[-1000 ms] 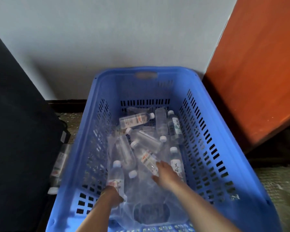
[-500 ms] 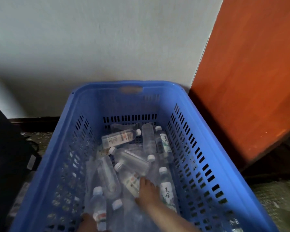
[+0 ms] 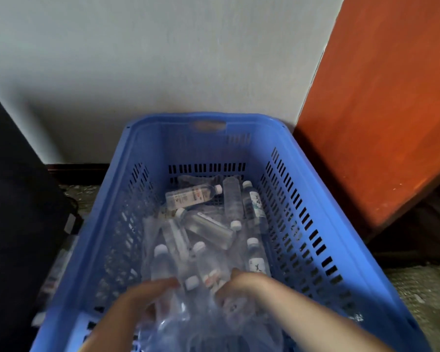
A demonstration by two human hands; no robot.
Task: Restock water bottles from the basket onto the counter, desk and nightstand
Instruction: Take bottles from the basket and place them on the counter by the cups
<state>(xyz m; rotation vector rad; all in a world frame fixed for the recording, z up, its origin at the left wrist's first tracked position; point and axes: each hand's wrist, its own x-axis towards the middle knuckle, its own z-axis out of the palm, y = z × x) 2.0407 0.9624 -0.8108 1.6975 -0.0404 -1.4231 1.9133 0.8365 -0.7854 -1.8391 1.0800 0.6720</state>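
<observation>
Down in basket (image 3: 315, 224): both hands' grip on bottles (image 3: 203, 227) unclear; labels unreadable.

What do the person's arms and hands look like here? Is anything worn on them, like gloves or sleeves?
Both are bare. The left hand and right hand have no gloves, and no rings, watch or bands show. Both forearms are uncovered right down to the bottom edge of the picture, so no sleeves are in view. The picture is somewhat blurred, so tiny details could be missed.

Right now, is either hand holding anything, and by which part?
Left hand grips a water bottle around its lower body. Right hand curls over another bottle low on its body, amid loose plastic wrap; its grip is partly hidden.
</observation>
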